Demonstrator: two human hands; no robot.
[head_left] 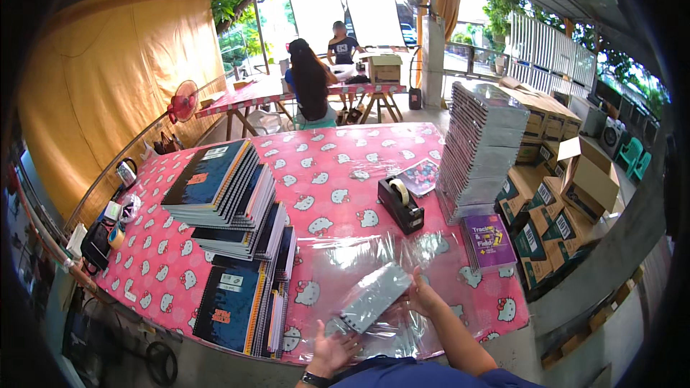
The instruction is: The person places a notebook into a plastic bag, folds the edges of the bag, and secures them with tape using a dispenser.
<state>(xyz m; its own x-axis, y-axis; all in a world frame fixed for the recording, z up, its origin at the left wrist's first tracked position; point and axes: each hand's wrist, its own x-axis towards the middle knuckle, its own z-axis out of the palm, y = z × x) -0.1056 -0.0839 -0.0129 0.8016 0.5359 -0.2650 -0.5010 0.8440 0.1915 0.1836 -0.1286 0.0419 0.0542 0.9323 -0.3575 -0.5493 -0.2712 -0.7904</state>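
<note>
The person's two forearms are bare, with no sleeves reaching the wrists. The left hand point(332, 350) has a dark watch point(314, 379) with a black strap at the wrist. The right hand point(422, 294) wears nothing, no ring or glove. A dark blue garment point(431, 375) covers the body at the lower edge.

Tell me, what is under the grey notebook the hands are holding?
Under the grey notebook lie clear plastic sleeves spread on the pink cartoon-cat tablecloth. The left hand and right hand grip its ends. What lies directly beneath it is covered.
</note>
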